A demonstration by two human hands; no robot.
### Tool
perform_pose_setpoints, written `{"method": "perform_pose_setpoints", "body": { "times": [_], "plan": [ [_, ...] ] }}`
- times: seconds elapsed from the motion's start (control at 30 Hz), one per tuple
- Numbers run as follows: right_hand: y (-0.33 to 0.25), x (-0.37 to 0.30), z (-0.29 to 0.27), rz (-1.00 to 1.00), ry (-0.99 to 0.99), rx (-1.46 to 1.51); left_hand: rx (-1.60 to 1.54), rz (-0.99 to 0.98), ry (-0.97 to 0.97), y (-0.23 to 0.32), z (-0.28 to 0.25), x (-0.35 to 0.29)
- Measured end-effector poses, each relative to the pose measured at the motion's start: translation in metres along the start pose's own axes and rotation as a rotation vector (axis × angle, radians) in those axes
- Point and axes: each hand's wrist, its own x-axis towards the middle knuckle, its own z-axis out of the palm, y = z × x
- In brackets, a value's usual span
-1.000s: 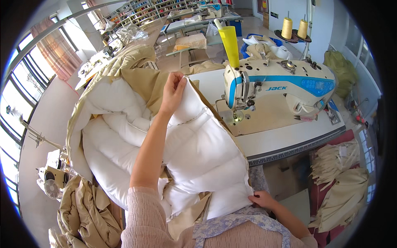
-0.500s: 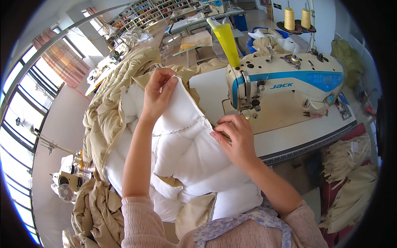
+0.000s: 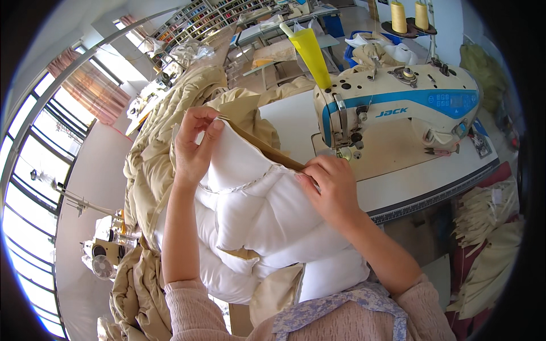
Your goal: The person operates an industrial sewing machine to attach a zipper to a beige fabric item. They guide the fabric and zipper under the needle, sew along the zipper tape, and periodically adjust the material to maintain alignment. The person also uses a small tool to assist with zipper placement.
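A puffy white padded piece with khaki fabric on its other side hangs between my hands, in front of the sewing machine. My left hand pinches the upper corner of its edge between thumb and fingers. Further along the same edge, near the needle area, my right hand is closed on the seam. Between the two hands the edge is drawn out fairly straight, and a khaki strip shows along it. The fingertips of my right hand partly hide the cloth they grip.
Bulky khaki quilted cloth lies to the left and behind. Small scissors rest on the white machine table. A yellow holder stands behind the machine head. Cut khaki pieces hang at the right. Thread cones stand at the back.
My left hand has moved left and a little down with the corner. The edge has turned, so more of the khaki strip shows. My right hand stays on the seam; the view has shifted slightly.
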Motion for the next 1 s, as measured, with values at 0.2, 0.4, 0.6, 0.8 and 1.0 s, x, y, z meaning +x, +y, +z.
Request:
{"method": "perform_pose_setpoints", "body": {
  "times": [0.2,0.4,0.6,0.8,1.0],
  "plan": [
    [0.002,-0.002,0.003,0.166,-0.009,0.125,-0.039,-0.076,-0.037,0.002,-0.004,0.000],
    [0.002,-0.007,0.006,0.394,-0.035,0.366,-0.038,-0.089,-0.060,0.001,0.005,0.003],
    [-0.004,-0.021,-0.019,0.458,-0.856,0.256,0.121,-0.199,-0.148,-0.011,0.021,0.023],
    [0.009,-0.131,-0.090,1.368,-0.960,1.413,0.284,-0.018,-0.743,-0.035,0.177,-0.015],
    [0.040,-0.130,-0.131,1.340,-1.364,0.597,0.140,-0.258,-0.792,-0.064,0.251,-0.074]
  ]
}}
